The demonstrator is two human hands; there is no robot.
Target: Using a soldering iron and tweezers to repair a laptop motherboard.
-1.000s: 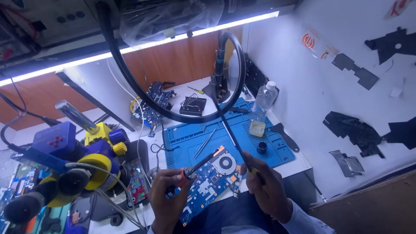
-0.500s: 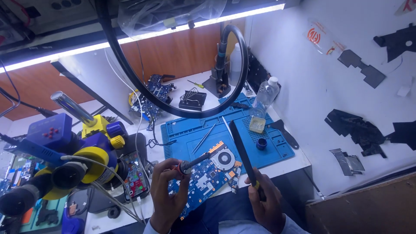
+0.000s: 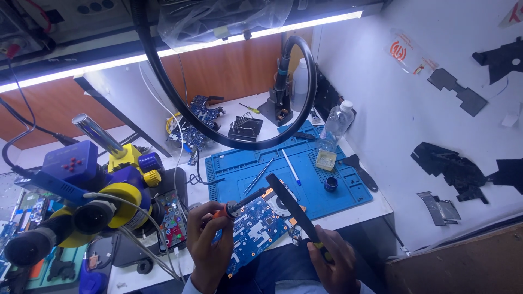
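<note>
Here the left hand [image 3: 210, 239] grips a soldering iron [image 3: 239, 204], tip apparently over the blue circuit board [image 3: 256, 228] at the tabletop [image 3: 359, 209] edge; the right hand [image 3: 333, 261] clutches a dark flat tool [image 3: 291, 208]. Steadying both wrists would help.

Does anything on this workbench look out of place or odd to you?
Mostly the circuit board: it hangs off the front edge of the bench, over the person's lap, rather than lying flat on the blue mat. The left hand holds a soldering iron over it; the right hand grips a long black tool. Nothing looks spilled.
</note>
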